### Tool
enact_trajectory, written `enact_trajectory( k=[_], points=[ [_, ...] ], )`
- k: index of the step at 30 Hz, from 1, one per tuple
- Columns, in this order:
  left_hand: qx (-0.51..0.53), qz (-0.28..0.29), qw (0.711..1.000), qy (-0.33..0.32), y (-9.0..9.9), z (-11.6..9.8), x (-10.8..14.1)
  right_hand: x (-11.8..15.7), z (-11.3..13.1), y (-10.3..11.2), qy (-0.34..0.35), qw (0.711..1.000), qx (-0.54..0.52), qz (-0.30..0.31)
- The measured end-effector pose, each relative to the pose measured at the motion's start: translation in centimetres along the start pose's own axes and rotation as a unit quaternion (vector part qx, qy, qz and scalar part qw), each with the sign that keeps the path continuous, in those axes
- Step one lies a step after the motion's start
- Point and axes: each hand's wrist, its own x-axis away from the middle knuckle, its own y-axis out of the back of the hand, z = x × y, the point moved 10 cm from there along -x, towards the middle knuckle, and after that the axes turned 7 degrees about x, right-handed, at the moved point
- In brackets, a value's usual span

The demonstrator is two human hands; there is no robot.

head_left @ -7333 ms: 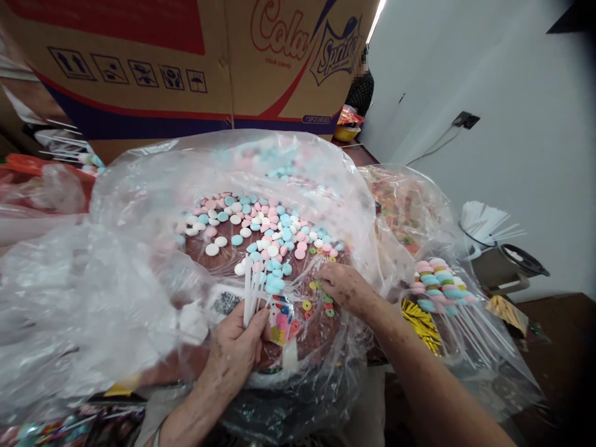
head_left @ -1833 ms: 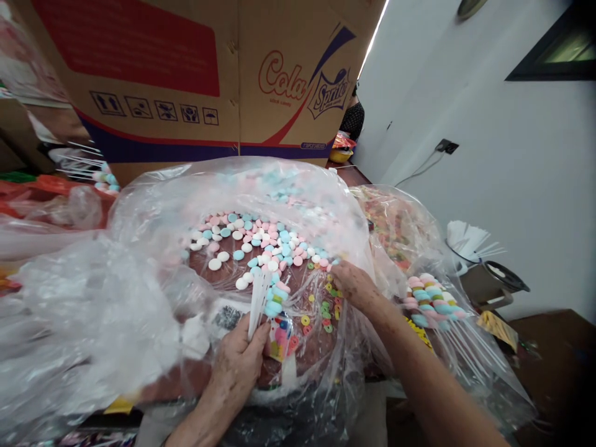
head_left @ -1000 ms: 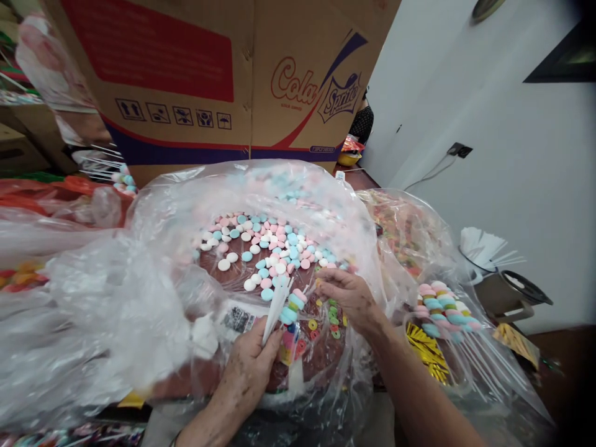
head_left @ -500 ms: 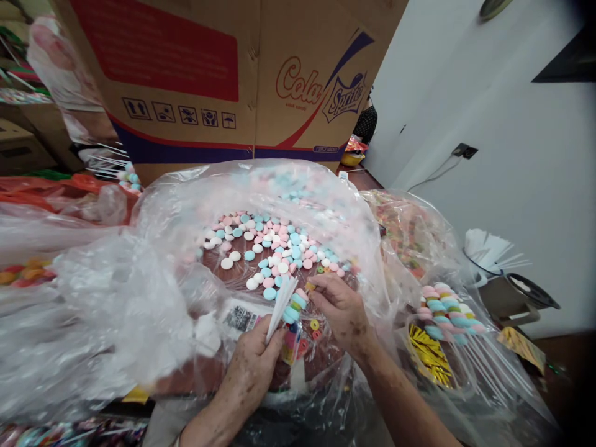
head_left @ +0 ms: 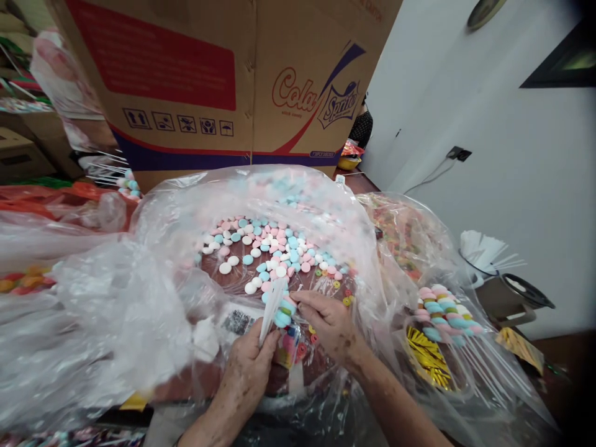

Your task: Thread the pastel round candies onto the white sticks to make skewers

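Reddish tabletop [head_left: 184, 380] shows nearest; over it the left hand [head_left: 246, 366] grips white sticks [head_left: 270, 307]. Beside their tips, the right hand [head_left: 328, 323] reaches the candy stack [head_left: 283, 315], its pinch unclear. Loose candies [head_left: 281, 271] lie beyond, then a printed carton [head_left: 186, 74].

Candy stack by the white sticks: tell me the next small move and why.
The right hand should probably press gently down on the candy stack, since its fingertips are at the top end while the left hand grips the white sticks alongside.
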Motion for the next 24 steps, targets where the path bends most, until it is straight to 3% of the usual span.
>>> enact_trajectory(
  k=[3,6,10,13,17,24],
  points=[
    [0.024,-0.017,1.0,0.003,0.2,0.2,0.0,-1.8,-1.4,1.6,-0.061,0.998,0.028,-0.004],
    [0.08,-0.028,0.996,0.027,0.1,1.1,0.1,-4.5,-2.6,2.8,-0.09,0.98,0.175,-0.017],
    [0.116,-0.048,0.991,0.034,0.1,1.9,0.0,-7.3,-4.4,0.6,-0.098,0.887,0.444,0.079],
    [0.13,-0.066,0.989,0.018,0.4,1.8,-0.1,-7.8,-5.2,-0.5,-0.1,0.847,0.511,0.106],
    [0.137,-0.057,0.988,0.035,0.2,1.7,0.2,-8.0,-5.2,-1.0,-0.097,0.857,0.495,0.103],
    [0.139,-0.049,0.988,0.051,0.1,1.6,0.3,-8.4,-5.4,-2.9,-0.008,0.861,0.494,0.124]
  ],
)
